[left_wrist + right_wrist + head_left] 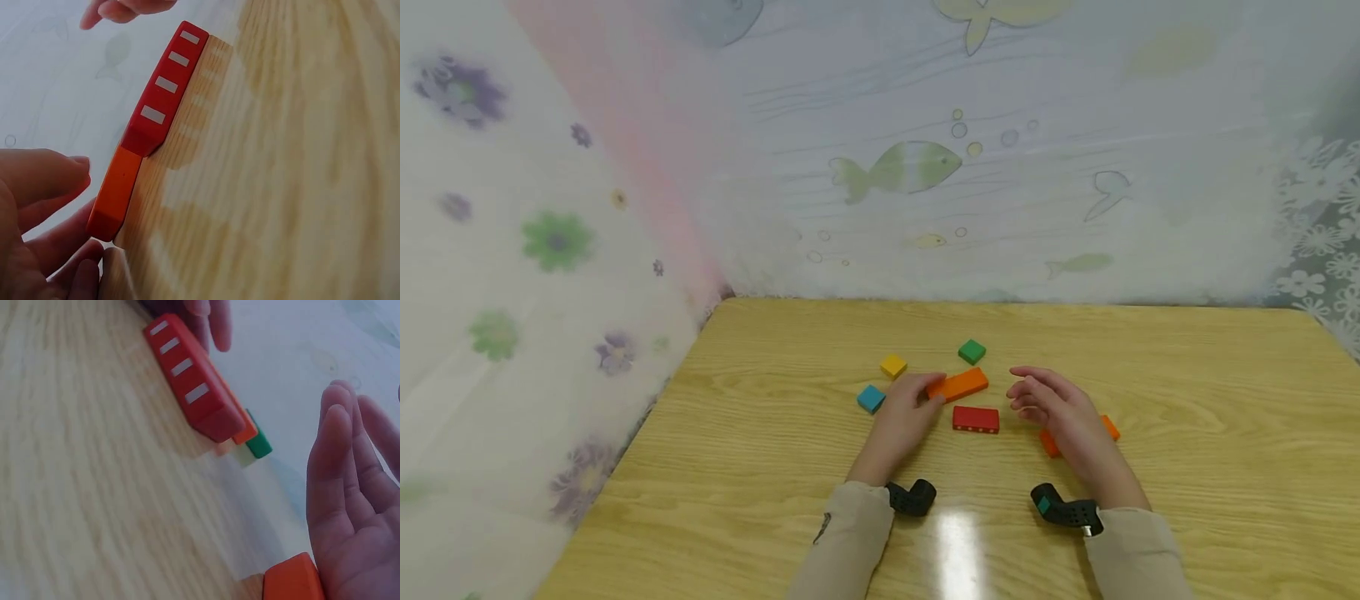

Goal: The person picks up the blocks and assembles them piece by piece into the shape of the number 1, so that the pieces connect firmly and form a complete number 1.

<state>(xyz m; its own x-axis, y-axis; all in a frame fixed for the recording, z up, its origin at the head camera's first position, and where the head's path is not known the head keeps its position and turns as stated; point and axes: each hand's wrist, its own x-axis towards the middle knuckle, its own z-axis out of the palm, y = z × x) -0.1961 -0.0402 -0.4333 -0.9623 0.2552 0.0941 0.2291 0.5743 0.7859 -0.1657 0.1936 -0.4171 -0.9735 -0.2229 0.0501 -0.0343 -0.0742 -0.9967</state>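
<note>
In the head view, my left hand (904, 417) is at the left end of an orange block (961, 385). Its fingers touch that end, while the thumb (62, 165) stands apart from it in the left wrist view. A red block (976, 419) with a row of pale squares along its side lies just nearer to me. To the right, my right hand (1071, 417) hovers with relaxed fingers and holds nothing. Orange (1110, 427) shows on both sides of that hand; whether it is one block or two is hidden.
Small yellow (893, 366), blue (871, 398) and green blocks (972, 351) lie beyond and left of the orange block. The wooden table (737, 500) meets patterned curtains at its back and left. Black wrist mounts (913, 498) sit at both cuffs.
</note>
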